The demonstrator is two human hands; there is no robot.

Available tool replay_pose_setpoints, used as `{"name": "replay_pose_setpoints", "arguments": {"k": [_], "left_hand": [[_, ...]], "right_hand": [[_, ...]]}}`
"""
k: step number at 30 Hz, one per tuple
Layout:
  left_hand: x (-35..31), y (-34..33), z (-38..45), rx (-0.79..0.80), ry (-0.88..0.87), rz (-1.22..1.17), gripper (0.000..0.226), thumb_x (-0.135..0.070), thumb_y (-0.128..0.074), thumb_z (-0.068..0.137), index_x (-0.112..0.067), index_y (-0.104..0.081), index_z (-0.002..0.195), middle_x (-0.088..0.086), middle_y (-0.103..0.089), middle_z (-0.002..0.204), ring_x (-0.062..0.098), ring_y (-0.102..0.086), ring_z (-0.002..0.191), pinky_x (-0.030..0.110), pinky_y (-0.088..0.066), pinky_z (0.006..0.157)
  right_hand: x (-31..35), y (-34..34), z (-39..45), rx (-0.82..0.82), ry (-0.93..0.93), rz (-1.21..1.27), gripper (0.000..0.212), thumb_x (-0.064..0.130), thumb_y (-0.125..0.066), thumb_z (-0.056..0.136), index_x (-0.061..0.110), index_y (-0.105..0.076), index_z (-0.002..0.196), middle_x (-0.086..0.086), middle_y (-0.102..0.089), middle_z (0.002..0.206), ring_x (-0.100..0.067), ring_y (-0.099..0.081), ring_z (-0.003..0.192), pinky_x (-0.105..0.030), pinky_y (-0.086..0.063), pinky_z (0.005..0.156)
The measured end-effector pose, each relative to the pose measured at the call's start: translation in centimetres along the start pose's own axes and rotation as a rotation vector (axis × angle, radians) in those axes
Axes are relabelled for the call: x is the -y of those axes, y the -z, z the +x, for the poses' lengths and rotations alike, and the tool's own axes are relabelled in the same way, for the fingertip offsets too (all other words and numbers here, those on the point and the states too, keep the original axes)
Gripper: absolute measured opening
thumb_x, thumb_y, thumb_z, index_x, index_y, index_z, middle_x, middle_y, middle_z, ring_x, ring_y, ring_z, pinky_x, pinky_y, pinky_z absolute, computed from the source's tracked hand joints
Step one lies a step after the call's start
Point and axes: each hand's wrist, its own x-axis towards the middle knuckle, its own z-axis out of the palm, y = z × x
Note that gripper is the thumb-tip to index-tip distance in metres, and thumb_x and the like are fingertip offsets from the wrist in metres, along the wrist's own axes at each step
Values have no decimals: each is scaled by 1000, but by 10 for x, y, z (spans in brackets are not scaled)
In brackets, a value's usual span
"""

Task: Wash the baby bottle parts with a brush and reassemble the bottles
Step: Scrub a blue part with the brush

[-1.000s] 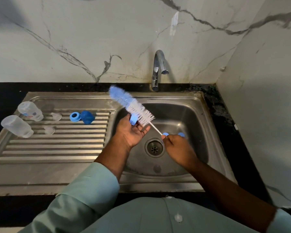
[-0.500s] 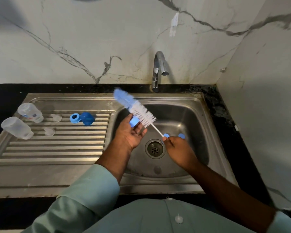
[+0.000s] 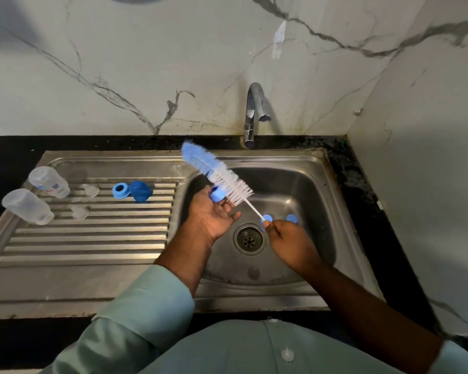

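Note:
My left hand (image 3: 212, 215) holds a small blue bottle part (image 3: 217, 194) between thumb and fingers over the sink basin (image 3: 303, 182). My right hand (image 3: 288, 242) grips the blue handle end of a bottle brush (image 3: 218, 175). The brush's white and blue bristles lie against the blue part and point up to the left. On the ribbed draining board (image 3: 87, 238) lie two clear bottles (image 3: 49, 182) (image 3: 27, 206), two clear teats (image 3: 91, 190) (image 3: 80, 212), a blue ring (image 3: 120, 191) and a dark blue cap (image 3: 140, 190).
A chrome tap (image 3: 253, 114) stands behind the basin, with no water running that I can see. The drain (image 3: 249, 240) sits in the basin floor. A black counter (image 3: 362, 190) frames the sink, and marble walls close in behind and at the right.
The brush has slid a little to the right and down across the blue part in my left hand. The parts on the draining board have stayed put.

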Motion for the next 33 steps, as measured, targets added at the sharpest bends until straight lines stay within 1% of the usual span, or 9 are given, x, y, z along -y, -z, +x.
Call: {"name": "replay_pose_setpoints", "arguments": {"k": [2,5,7,11,15,19,21,24,33], "left_hand": [[1,-1,1,8,3,-5,37,-36,-30,105,-20,-61,92,6,-69,94,20,-62,91,46,-31,108],[2,-1,2,19,-9,-20,38,-39,-31,105,-19,-61,94,9,-68,101,24,-61,99,45,-34,106],[3,-3,1,32,-14,-55,38,-41,-34,105,-17,-61,94,10,-67,97,23,-61,99,46,-36,103],[3,-5,1,62,-81,-98,29,-37,-47,102,-13,-63,99,8,-69,97,15,-65,92,34,-54,80],[3,-5,4,74,-147,-162,40,-38,-50,99,-11,-59,127,7,-71,102,17,-67,97,39,-52,95],[7,-8,8,55,-177,-114,41,-33,-46,103,-17,-52,139,9,-68,117,18,-66,92,35,-53,87],[11,-11,10,48,-197,-149,40,-31,-47,102,-17,-52,139,10,-65,126,18,-67,95,38,-53,94],[15,-15,11,68,-244,-108,38,-27,-47,102,-20,-51,140,9,-64,126,20,-65,98,37,-51,91],[29,-22,4,170,-331,-29,38,-14,-52,100,-13,-52,137,2,-70,103,16,-69,91,30,-56,78]], "right_hand": [[1,-1,0,-19,26,-14,45,42,-35,100,20,-50,64,5,-46,53,-7,-46,53,-27,-34,54],[1,-4,-1,-2,32,-80,47,40,-37,101,23,-36,57,6,-41,53,-9,-42,53,-28,-29,52],[0,-4,0,-22,-3,-55,46,42,-36,100,19,-42,61,6,-44,54,-10,-44,53,-28,-31,54],[0,-8,-3,-8,19,-79,47,42,-34,101,22,-38,58,8,-42,54,-9,-43,54,-27,-31,56],[0,-11,0,-62,32,-69,47,40,-35,101,25,-31,57,8,-38,52,-9,-42,52,-24,-26,50],[-4,-11,2,-59,-34,-25,45,43,-35,101,19,-48,65,5,-48,57,-9,-47,55,-26,-33,57],[-5,-11,2,-80,-10,-57,44,41,-35,101,19,-45,64,5,-45,55,-11,-45,53,-26,-31,53],[-8,-9,2,-87,-8,-50,47,39,-36,101,22,-33,57,4,-47,56,-11,-43,52,-27,-28,54],[-26,-2,3,-201,-16,-26,43,38,-41,100,14,-51,66,-16,-63,73,-32,-59,73,-26,-30,62]]}}
